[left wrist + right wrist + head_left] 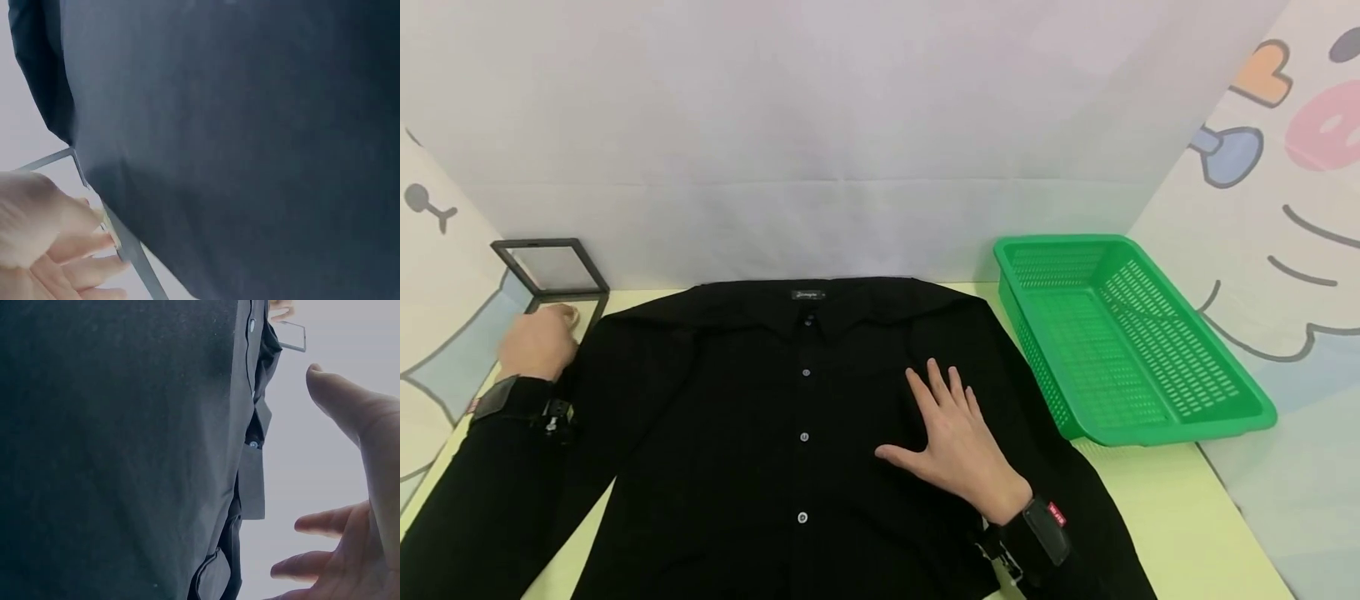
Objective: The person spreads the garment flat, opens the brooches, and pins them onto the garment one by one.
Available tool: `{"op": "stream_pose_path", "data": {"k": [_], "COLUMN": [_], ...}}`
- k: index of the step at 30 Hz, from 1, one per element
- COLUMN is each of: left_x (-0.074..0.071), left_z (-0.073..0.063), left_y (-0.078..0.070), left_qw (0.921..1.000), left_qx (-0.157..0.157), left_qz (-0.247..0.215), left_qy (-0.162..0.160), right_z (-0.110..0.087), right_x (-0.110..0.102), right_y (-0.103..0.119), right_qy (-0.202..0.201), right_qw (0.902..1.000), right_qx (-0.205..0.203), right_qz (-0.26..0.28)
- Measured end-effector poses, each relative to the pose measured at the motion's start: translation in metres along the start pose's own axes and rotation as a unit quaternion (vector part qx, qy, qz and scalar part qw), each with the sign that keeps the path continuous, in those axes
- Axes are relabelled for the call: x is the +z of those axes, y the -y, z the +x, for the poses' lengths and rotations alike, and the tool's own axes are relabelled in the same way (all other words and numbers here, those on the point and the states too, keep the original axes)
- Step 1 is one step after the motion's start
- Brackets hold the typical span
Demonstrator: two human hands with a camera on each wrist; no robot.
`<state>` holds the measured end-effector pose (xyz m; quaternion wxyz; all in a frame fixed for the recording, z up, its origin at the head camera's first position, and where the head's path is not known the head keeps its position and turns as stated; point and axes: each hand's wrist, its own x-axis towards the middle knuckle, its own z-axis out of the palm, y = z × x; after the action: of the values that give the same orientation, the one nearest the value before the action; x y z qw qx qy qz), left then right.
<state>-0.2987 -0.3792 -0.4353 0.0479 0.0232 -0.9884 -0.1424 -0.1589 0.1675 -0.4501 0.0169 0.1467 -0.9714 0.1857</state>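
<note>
A black button-up shirt [752, 400] lies spread face up, collar at the far side, with pale buttons down its front. My right hand [958, 446] is over its right half, fingers straight and spread, holding nothing; the right wrist view also shows those fingers [322, 522] extended. At the far left, my left hand [538, 342] reaches to a black-framed box [597, 310] whose clear-paned lid [550, 268] stands raised. The left thumb and index finger pinch a small pale thing [110, 228] at the box; its kind is mostly hidden by the fingers.
A green perforated plastic basket [1120, 367] stands to the right of the shirt. The pale yellow table [1187, 508] shows around the shirt. A white curtain [850, 142] hangs behind, and cartoon-printed panels [1300, 275] flank both sides.
</note>
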Motion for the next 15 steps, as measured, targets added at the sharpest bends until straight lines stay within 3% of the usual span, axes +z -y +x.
{"op": "stream_pose_path", "data": {"k": [10, 15], "left_x": [-0.009, -0.016], "left_z": [-0.001, -0.003], "left_y": [0.005, -0.001], "left_qw": [0.9989, 0.9986], "left_qx": [0.045, 0.037], "left_qz": [0.003, 0.003], "left_qy": [-0.013, -0.037], "right_z": [-0.002, -0.003], "right_x": [-0.001, -0.001], "right_y": [0.001, -0.001], "right_qy": [-0.001, 0.000], "right_qw": [1.0000, 1.0000], "right_qx": [0.003, 0.003], "right_qz": [0.004, 0.002]}}
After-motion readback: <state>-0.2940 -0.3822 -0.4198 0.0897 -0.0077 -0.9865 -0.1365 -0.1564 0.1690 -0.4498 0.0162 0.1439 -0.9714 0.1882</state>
